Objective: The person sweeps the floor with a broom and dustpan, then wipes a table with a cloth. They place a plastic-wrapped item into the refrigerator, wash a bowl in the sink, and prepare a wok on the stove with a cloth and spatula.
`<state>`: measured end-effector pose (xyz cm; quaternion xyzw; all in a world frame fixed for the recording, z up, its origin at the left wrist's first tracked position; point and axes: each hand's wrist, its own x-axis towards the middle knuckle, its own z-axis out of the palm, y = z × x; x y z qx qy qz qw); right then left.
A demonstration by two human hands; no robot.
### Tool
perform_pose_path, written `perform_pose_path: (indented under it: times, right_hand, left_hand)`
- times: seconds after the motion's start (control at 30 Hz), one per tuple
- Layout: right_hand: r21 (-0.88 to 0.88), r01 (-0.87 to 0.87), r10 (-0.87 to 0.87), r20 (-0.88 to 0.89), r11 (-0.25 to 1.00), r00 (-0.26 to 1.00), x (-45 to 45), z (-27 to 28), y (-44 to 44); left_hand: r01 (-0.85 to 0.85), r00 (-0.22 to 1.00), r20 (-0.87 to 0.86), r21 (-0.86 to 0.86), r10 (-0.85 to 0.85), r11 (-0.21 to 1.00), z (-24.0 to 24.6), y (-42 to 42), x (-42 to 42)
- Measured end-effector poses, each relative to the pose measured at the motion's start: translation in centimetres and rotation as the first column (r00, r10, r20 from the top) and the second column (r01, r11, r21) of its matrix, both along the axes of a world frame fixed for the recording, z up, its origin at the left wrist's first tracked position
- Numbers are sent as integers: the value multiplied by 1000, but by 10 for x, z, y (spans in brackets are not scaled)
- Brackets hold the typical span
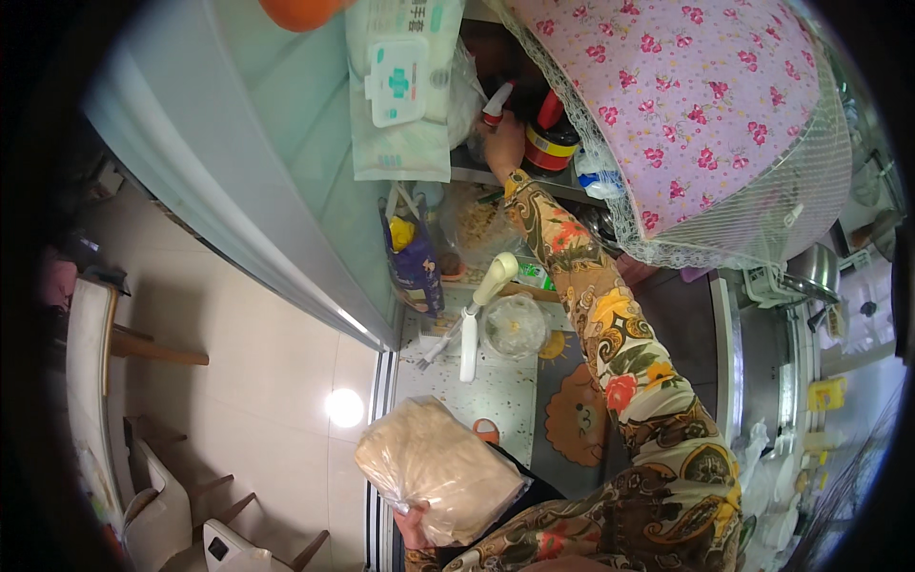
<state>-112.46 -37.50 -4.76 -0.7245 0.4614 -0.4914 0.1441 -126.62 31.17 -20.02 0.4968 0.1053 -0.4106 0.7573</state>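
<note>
My left hand [413, 528] grips the gathered edge of a clear plastic bag with beige contents [439, 468], held low in front of me. My right hand [504, 145] reaches onto a dark shelf, at a bottle with a red and white spray head [497, 104]; its fingers are partly hidden, so I cannot tell whether they grip the bottle. Just right of that hand stands a dark jar with a red lid and a yellow and red label [549, 149]. A white plastic bag [465, 89] lies to its left.
A pink floral food cover [686, 107] overhangs the upper right. Packs of disposable gloves and wipes [400, 86] hang beside a pale green sliding door [307, 143]. Below are a purple bag [414, 268], a white and cream long-handled tool [468, 336], a round clear container [515, 325] and a cartoon mat [579, 415].
</note>
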Motion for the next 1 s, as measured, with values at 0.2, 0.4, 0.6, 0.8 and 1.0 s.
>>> perform_pose_path:
  times: [0.2,0.4,0.6,0.8,1.0]
  right_hand:
    - [-26,-147,149,81,989,985,-35,3,27]
    - [98,-974,-448,894,203,-3,-137,-7,117]
    - [5,-999,-630,777,-35,26,-232,-79,290]
    - [117,-870,-675,583,-479,451,-158,-69,488]
    - [306,-643,-251,739,-702,625,3,-12,629]
  left_hand:
    - [-66,997,49,66,63,996,22,-1,-12]
    - [-100,995,20,-1,100,995,55,28,-19]
    - [-194,981,5,-88,195,977,96,71,13]
    - [-274,949,122,-134,290,952,145,149,87]
    - [-327,920,142,-228,364,917,178,250,154]
